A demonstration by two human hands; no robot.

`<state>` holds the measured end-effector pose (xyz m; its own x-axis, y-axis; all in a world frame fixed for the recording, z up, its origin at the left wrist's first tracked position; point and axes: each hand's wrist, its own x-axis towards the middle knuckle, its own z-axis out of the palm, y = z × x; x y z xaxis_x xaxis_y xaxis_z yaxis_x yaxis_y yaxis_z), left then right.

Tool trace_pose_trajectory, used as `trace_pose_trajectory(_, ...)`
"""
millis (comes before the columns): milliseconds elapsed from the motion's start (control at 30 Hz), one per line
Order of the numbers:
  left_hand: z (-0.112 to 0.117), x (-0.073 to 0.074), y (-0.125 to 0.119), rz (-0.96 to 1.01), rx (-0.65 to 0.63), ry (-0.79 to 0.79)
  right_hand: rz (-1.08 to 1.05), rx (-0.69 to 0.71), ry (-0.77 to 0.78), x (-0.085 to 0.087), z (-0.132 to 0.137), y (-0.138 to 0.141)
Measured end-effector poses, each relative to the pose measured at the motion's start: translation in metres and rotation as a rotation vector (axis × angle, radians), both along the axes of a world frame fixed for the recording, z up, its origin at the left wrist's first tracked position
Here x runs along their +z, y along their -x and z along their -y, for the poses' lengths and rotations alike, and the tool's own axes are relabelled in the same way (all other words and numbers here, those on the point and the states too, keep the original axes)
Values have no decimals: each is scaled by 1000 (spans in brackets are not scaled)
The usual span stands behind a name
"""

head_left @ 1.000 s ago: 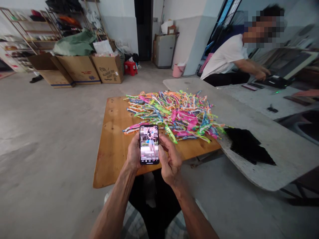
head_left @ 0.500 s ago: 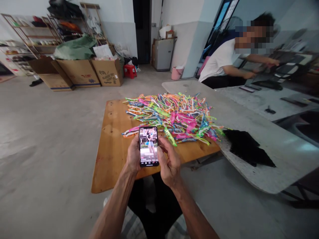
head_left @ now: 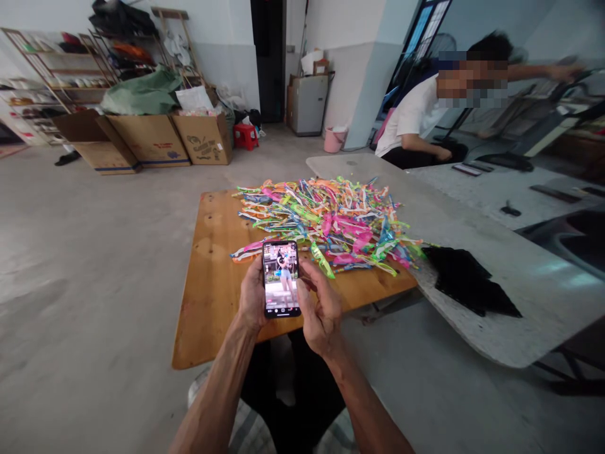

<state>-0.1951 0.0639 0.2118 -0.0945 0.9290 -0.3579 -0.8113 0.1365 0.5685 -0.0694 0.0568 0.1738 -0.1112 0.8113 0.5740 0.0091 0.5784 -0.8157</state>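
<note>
A smartphone (head_left: 282,280) with a lit screen showing a standing figure is held upright at the near edge of the wooden table. My left hand (head_left: 253,293) wraps round its left side. At its right edge is my right hand (head_left: 321,306), fingers curled behind and thumb along the side of the screen; part of the fingers is hidden. Just beyond the phone lies a wide pile of thin, bright plastic pieces (head_left: 326,221) in pink, green, orange, blue and white. Their exact kind is too small to make out.
The wooden table (head_left: 203,284) meets a grey stone-like table (head_left: 534,284) on the right, where black flat sheets (head_left: 467,277) lie. A person in a white shirt (head_left: 416,110) sits behind it. Cardboard boxes (head_left: 146,142) and a red stool (head_left: 246,137) stand at the back left.
The co-worker has stretched one arm out to the far right and lowered the other hand; the dark object at their hands has shifted. My hands and the phone are nearly unmoved.
</note>
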Motion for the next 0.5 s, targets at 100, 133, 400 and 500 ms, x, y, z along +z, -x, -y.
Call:
trace_pose_trajectory(100,0,-1,0,19,10,-15,10,-2,-8,-2,0,0)
trace_pose_trajectory(133,0,-2,0,23,9,-20,14,-2,-9,-3,0,0)
trace_pose_trajectory(400,0,2,-3,21,-5,40,50,-26,-13,3,0,-5)
trace_pose_trajectory(500,1,1,-4,-65,34,126,67,-63,-31,9,3,-7)
